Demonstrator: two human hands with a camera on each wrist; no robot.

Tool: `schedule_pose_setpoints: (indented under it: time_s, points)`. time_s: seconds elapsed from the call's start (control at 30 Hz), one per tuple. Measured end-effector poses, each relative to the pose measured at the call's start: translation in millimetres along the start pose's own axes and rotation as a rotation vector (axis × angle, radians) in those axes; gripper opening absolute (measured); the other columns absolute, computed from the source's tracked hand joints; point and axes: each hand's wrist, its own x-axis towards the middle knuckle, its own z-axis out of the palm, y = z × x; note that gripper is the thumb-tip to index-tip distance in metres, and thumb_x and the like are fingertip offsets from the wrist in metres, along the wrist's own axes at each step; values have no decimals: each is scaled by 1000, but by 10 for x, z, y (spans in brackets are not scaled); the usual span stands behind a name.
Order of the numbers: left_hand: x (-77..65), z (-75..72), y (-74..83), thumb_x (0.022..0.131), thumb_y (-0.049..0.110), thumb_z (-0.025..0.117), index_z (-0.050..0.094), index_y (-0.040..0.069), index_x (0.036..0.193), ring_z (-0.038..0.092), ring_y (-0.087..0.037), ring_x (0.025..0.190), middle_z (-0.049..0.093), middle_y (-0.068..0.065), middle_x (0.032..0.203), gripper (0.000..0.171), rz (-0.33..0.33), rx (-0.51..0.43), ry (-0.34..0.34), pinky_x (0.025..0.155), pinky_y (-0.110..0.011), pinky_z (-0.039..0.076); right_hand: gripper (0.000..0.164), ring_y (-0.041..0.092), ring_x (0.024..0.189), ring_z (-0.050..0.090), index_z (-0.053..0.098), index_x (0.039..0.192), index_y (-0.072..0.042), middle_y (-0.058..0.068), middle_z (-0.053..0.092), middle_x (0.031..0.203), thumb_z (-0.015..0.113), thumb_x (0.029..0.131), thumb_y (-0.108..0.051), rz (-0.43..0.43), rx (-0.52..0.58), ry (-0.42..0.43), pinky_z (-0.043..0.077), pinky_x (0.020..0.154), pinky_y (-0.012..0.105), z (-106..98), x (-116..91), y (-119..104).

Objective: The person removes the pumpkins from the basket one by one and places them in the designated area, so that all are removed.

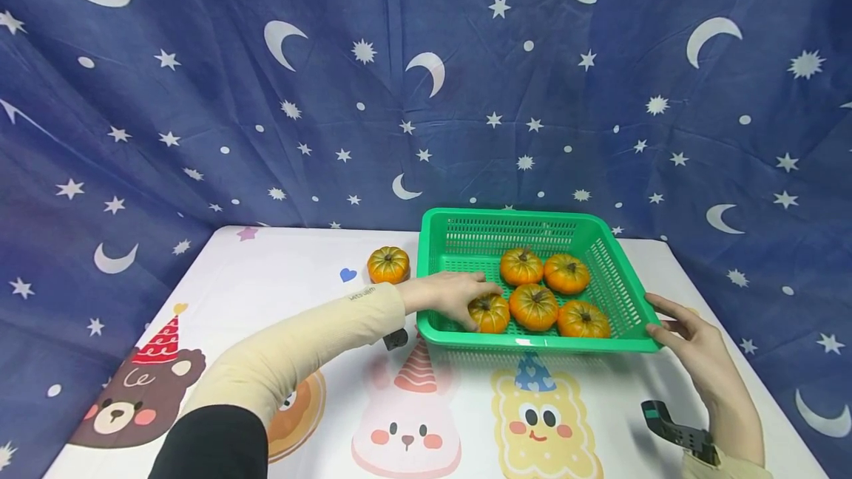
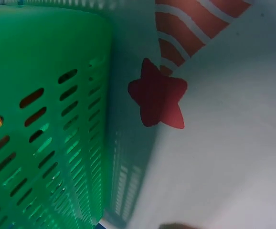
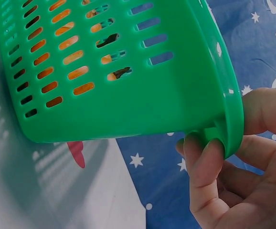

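Note:
A green plastic basket [image 1: 532, 342] with slotted walls holds several small orange pumpkins [image 1: 534, 307]. My left hand [image 1: 459, 296] reaches over the basket's left wall and grips the leftmost pumpkin [image 1: 491, 314], fingers over its far side and thumb at its near left. In the right wrist view, fingers of my right hand [image 3: 252, 176] pinch the basket's rim at a corner; the head view has this hand [image 1: 692, 338] at the right end. Another pumpkin [image 1: 389, 265] sits on the table outside the basket, beyond the left forearm. The left wrist view hides the left hand's grip.
A white cloth printed with cartoon figures covers the table [image 1: 319, 257]. Behind it hangs a blue curtain [image 1: 466, 161] with moons and stars, close to the basket's far rim. A printed red star [image 2: 158, 95] lies beside the basket wall in the left wrist view.

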Motion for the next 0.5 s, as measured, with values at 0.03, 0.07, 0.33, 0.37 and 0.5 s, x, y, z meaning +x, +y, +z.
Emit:
schedule_pose_setpoints:
  time_s: [0.03, 0.07, 0.33, 0.37, 0.5]
  points:
    - [2, 1, 4, 80, 41, 75, 37, 30, 147, 49, -25, 131, 40, -8, 151, 78, -4, 1, -3, 102, -42, 46, 55, -11, 87, 49, 41, 144, -2, -2, 39, 121, 58, 96, -22, -1, 0, 0, 43, 69, 8, 0, 0, -1]
    - [4, 4, 7, 80, 40, 75, 37, 31, 147, 49, -25, 131, 40, -8, 151, 78, -7, 2, -5, 103, -43, 45, 55, -11, 87, 49, 41, 144, -2, -3, 39, 120, 58, 96, -22, -1, 2, -1, 44, 69, 8, -1, 0, -1]
    - [13, 19, 19, 77, 34, 79, 36, 32, 147, 52, -24, 127, 40, -6, 151, 82, -11, 19, -2, 100, -41, 47, 55, -12, 88, 49, 41, 144, -2, -13, 37, 116, 58, 96, -21, 4, 0, -4, 43, 69, 7, -4, -5, 0]
    - [16, 22, 18, 77, 34, 79, 36, 32, 147, 51, -24, 129, 39, -7, 152, 82, -13, 19, -2, 101, -41, 47, 55, -12, 88, 48, 41, 144, -2, -13, 37, 116, 58, 96, -22, 4, -2, -4, 43, 69, 7, -3, -3, 1]
    - [17, 28, 18, 77, 33, 79, 36, 33, 147, 50, -25, 130, 38, -8, 153, 82, -18, 19, -6, 102, -42, 46, 55, -11, 88, 48, 42, 144, -1, -16, 37, 114, 58, 95, -21, 3, -5, 0, 43, 69, 7, 0, 4, 3]
